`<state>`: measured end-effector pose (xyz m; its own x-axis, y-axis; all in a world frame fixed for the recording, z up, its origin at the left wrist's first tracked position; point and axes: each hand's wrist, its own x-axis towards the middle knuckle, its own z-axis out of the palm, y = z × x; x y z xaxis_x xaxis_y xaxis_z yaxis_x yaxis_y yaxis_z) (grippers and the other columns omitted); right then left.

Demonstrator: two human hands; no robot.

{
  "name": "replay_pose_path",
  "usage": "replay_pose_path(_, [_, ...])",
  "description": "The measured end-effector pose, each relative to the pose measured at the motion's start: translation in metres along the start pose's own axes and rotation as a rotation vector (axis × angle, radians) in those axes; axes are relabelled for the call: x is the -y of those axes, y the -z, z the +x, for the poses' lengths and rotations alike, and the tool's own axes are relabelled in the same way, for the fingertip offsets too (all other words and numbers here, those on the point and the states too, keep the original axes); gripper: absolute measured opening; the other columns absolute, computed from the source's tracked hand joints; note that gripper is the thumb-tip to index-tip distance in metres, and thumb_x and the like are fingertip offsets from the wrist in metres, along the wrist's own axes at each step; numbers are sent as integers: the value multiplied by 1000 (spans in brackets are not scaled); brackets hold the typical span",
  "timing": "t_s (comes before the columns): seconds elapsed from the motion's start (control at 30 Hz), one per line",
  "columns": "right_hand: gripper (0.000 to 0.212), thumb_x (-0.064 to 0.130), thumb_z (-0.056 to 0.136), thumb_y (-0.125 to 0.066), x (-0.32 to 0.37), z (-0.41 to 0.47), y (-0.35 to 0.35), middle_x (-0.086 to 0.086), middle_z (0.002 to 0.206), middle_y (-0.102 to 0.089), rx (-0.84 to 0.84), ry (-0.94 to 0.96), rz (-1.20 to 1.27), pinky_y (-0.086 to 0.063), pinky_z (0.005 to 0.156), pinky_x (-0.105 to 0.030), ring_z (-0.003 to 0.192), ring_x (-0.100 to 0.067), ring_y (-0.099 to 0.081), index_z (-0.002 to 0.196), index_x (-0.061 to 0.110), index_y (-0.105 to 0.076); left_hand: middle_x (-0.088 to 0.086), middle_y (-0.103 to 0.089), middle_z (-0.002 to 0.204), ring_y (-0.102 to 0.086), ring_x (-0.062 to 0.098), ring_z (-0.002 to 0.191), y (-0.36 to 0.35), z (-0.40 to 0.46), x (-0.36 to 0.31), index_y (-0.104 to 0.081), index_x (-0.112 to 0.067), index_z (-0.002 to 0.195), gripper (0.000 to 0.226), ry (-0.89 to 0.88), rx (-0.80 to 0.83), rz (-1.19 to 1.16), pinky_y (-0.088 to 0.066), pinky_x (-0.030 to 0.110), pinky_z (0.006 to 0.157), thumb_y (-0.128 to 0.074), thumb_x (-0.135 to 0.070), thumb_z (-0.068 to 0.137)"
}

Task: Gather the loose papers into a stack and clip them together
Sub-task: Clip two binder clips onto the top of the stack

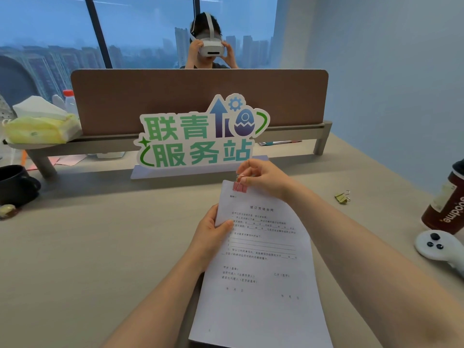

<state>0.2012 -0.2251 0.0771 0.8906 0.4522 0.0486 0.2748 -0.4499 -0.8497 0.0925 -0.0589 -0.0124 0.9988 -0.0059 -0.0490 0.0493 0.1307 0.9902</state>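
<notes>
A stack of white printed papers (261,272) is held above the beige desk (100,247), its sheets lined up. My left hand (213,237) grips the stack's left edge, thumb on top. A pink binder clip (239,186) sits on the top edge near the left corner. My right hand (266,178) pinches the clip's wire handles from above. The clip's jaws straddle the paper edge.
A yellow-green binder clip (342,197) lies on the desk to the right. A white controller (437,244) and a brown cup (445,209) are at the right edge. A green-lettered sign (200,136) stands just behind the papers. A black mug (15,184) is at left.
</notes>
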Motion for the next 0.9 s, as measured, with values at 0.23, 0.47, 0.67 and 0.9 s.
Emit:
replay_pose_path(0.23, [21,32,93,-51,-49,-22,45,1,87,-69,-686,-104,-100,-53,76,-41,84,-22,-64,93,19,-67,9,-73,114,-74,32,92,3,0,0,-56,-21,125,35,46,-13,9,-61,43,73,-57,-3,95])
replay_pose_path(0.47, [30,31,93,-51,-125,-65,85,-11,117,-66,-916,-567,-117,-42,83,-35,108,-32,-59,114,13,-61,9,-75,109,-74,34,90,5,2,-2,-59,-18,118,31,87,-42,-9,-61,46,72,-58,0,93])
replay_pose_path(0.67, [40,33,93,-52,-156,-72,99,-21,121,-63,-970,-691,-113,-47,89,-39,109,-38,-60,121,5,-55,12,-75,106,-75,35,84,9,5,-2,-59,-18,114,33,115,-56,-30,-61,43,65,-58,5,91])
replay_pose_path(0.9, [46,38,96,-42,-170,-64,110,-25,107,-70,-908,-726,-193,-49,86,-38,105,-39,-62,102,0,-69,15,-74,108,-73,37,86,12,8,2,-60,-18,111,34,110,-67,-34,-60,47,71,-58,7,89])
